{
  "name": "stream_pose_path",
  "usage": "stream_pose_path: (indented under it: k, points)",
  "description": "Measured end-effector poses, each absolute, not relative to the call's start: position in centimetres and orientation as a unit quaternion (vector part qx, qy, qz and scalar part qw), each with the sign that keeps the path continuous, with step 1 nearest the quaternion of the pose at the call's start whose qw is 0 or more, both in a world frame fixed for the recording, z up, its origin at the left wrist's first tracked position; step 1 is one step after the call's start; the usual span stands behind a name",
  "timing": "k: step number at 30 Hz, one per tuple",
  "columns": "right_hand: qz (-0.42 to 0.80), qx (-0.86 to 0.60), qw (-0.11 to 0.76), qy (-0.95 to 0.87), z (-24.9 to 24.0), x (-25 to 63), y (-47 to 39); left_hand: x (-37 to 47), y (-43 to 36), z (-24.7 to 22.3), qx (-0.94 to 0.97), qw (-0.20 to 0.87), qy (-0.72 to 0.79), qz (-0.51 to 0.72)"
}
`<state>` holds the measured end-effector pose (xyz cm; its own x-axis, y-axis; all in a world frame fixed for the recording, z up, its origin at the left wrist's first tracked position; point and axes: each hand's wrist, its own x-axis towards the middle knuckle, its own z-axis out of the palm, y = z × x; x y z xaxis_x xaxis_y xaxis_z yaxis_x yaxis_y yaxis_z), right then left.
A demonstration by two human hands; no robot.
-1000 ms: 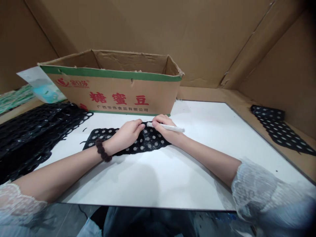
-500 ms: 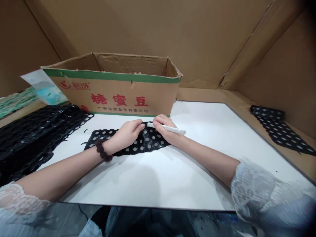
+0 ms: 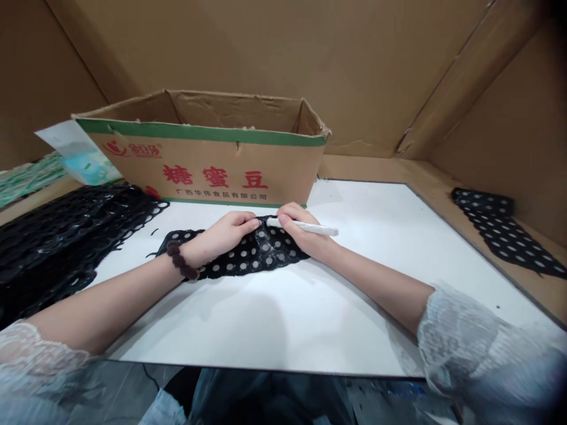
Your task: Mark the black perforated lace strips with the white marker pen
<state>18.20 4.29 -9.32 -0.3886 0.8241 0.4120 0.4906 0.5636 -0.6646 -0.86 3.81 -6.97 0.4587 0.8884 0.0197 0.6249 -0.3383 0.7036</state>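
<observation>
A black rubbery-looking sheet with rows of round holes [image 3: 267,260] lies on the white board, a shiny patch at its middle. My left hand [image 3: 225,236] rests over its left part, with thumb and fingers closed on the far edge. My right hand [image 3: 305,236] is closed around a white pen-like tool [image 3: 316,228]. The tool's tip points left at the sheet's far edge, close to my left thumb. Both hands' curled fingertips are partly hidden.
An open cardboard box [image 3: 212,159] stands behind the hands. Black perforated sheets [image 3: 53,242] are heaped at left, beside green-white strands [image 3: 31,177] and a white-blue packet [image 3: 86,156]. Another perforated sheet [image 3: 505,230] lies at right. Cardboard walls [image 3: 354,71] enclose the white board [image 3: 354,319].
The pen-like tool and my right hand have shifted slightly right, and the tool lies a little flatter. My left hand keeps its hold on the sheet's edge.
</observation>
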Motion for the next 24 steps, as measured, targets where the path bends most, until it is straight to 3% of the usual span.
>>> stream_pose_path:
  k: [12, 15, 20, 24]
  points:
    - [0.097, -0.425, 0.309, -0.845, -9.7, 17.3, 4.0, 0.9, 0.8, -7.4, 0.848, 0.013, 0.5, 0.176]
    - [0.134, -0.412, 0.324, -0.841, -9.5, 17.5, 4.1, 0.6, 1.3, -7.4, 0.849, 0.036, 0.498, 0.172]
    - [0.325, -0.418, 0.366, -0.766, -9.3, 18.4, 4.6, -0.4, 3.2, -7.5, 0.844, 0.109, 0.491, 0.185]
    - [0.345, -0.401, 0.36, -0.768, -9.3, 18.5, 4.5, -1.1, 4.0, -7.1, 0.842, 0.189, 0.48, 0.16]
